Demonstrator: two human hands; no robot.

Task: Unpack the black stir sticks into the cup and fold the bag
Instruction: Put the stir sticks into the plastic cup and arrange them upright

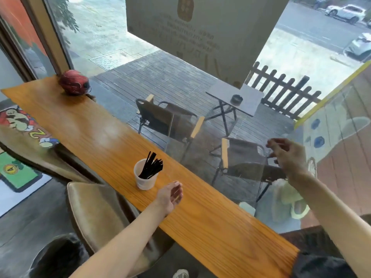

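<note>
We see a white paper cup [145,175] standing on the wooden counter [210,217] in the lower middle of the frame, with the black stir sticks [151,165] leaning inside it, fanned toward the upper right. Our left hand [170,194] hovers just right of the cup, palm up, fingers loosely curled and holding nothing. Our right hand [287,155] is raised at the right of the frame, fingers and thumb pinching the top edge of the clear plastic bag [216,149], which hangs spread out and transparent in front of the window. A red helmet [74,82] rests on the counter at upper left.
</note>
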